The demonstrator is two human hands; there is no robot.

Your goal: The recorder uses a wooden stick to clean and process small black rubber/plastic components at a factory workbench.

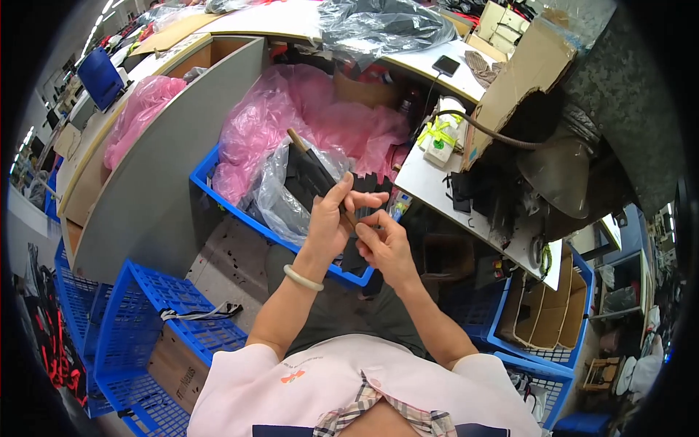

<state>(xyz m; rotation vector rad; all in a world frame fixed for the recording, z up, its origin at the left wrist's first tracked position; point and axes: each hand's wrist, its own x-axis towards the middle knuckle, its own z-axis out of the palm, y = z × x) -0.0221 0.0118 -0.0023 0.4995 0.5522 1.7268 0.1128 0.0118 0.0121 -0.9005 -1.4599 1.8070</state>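
Observation:
In front of me, over a blue crate (244, 218), both my hands are on a long, narrow black piece (315, 171) with a tan-brown edge, which slants up to the left; its exact kind I cannot make out. My left hand (332, 216), with a pale bangle at the wrist, grips its lower part, thumb pointing up along it. The right hand (382, 244) pinches the lower end between thumb and fingers. Beneath, the crate holds clear plastic wrap (271, 191), more black pieces (293, 182) and a large pink plastic bag (255, 138).
To the right stands a white table (437, 186) carrying a small white box with a green-yellow ribbon (442, 138) and a machine (557, 171) behind torn cardboard (520, 84). A grey partition (167, 160) rises at left. More blue crates (156, 320) flank me on both sides.

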